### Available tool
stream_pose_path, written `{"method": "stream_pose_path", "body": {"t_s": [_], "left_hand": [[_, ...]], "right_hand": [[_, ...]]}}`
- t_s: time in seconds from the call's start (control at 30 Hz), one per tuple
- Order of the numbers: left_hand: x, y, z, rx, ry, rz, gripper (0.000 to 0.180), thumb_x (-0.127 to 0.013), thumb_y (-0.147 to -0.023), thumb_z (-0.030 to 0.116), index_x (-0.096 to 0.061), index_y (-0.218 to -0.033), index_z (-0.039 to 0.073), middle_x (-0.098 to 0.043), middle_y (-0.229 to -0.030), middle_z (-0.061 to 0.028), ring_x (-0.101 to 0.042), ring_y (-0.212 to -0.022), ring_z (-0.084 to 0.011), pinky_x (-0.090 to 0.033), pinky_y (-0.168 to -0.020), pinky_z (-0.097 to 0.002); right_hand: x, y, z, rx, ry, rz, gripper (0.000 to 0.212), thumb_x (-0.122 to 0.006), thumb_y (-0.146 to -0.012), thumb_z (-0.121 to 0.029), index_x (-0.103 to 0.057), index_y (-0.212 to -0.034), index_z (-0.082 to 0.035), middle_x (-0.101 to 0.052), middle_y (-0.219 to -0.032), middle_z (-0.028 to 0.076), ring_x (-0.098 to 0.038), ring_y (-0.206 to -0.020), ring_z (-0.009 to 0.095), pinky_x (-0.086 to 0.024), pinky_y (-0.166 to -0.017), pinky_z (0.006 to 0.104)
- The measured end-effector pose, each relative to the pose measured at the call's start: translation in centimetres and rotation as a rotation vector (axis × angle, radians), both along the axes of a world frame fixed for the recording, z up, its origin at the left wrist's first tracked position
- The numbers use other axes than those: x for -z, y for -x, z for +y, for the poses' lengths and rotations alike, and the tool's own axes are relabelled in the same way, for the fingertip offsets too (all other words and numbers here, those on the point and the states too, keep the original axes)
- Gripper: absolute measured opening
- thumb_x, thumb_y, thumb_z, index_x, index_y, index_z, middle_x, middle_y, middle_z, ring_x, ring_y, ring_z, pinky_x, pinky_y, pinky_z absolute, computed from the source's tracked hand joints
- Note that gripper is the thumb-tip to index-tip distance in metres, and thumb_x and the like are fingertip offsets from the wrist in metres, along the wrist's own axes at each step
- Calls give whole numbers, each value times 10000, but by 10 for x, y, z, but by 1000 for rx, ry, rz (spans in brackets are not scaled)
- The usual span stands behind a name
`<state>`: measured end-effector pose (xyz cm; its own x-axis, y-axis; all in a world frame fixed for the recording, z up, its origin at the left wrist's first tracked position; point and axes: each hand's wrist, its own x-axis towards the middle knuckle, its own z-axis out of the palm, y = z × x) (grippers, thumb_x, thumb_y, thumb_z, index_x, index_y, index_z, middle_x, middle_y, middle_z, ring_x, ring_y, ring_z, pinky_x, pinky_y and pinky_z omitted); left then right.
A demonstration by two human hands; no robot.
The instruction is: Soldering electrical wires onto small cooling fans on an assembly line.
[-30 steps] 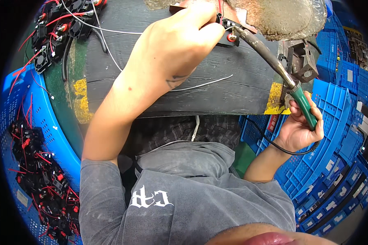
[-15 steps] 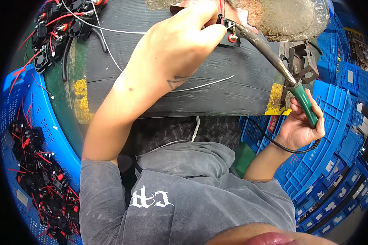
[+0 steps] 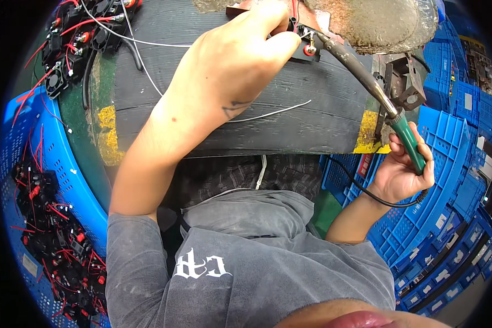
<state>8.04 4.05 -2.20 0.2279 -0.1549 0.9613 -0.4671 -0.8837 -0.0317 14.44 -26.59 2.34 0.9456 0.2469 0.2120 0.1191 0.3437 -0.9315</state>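
- At far left we see a blue bin [image 3: 65, 164] heaped with black units [image 3: 60, 240] trailing red leads; tangled leads could snag and pull loose if one unit were tugged.
- Above it, on the bench, sit more fan units [image 3: 54, 82]. A thin silvery wire [image 3: 153, 42] runs from among them towards the left forearm; were it caught there, we judge a pull could disturb the work.
- Our left hand [image 3: 246, 49] is bunched at the upper middle of the bench, thumb and finger drawn close together. Its fingertips are partly hidden, so we cannot tell exactly what it grips.
- Just right of that thumb lies the black part [image 3: 303, 56] with its red-collared terminal [image 3: 310, 50]. If it is not held firmly, pressure could turn it and spoil the contact.
- The soldering iron [image 3: 361, 71] slants down to that part, its tip near our thumb. A slip could burn skin or, from lingering heat, soften nearby plastic.
- Our right hand [image 3: 399, 175] holds the iron's green handle with curled fingers, well back from the metal. The black cord [image 3: 393, 205] loops below; a snag could jerk the tip off target.
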Motion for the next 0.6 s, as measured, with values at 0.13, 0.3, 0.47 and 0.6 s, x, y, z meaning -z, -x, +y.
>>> {"method": "stream_pose_path", "body": {"t_s": [0.13, 0.3, 0.47, 0.6], "left_hand": [[4, 0, -1, -13, 19, -9, 156, -557, -793, 15, -602, -940, -15, -552, -915, -116, -603, -729, -241, -502, -587, -306], [3, 1, 0, -37, -6, 3, 164, -558, -791, 19, -603, -945, -14, -554, -911, -119, -604, -739, -250, -503, -584, -307], [3, 1, 1, -53, -9, -20, 167, -560, -778, 19, -603, -937, -11, -554, -909, -119, -603, -746, -248, -506, -591, -305], [-38, 24, -11, -74, 306, 875, 161, -563, -778, 20, -605, -931, -7, -555, -907, -114, -603, -746, -243, -506, -590, -303]], "right_hand": [[1, -1, 3, 16, 1, 13, 418, -412, -878, -331, -668, -941, -6, -594, -1095, 338, -679, -711, 336, -567, -702, 381], [1, -2, 4, 19, 6, 9, 421, -414, -878, -332, -664, -942, 1, -589, -1097, 344, -683, -701, 334, -580, -699, 388], [2, -2, 6, 9, -6, 0, 425, -412, -881, -336, -663, -940, 2, -587, -1098, 346, -683, -705, 336, -583, -699, 385], [2, -3, 2, 27, 5, 4, 425, -412, -882, -340, -663, -938, -2, -585, -1104, 345, -682, -703, 335, -580, -693, 386]]}}
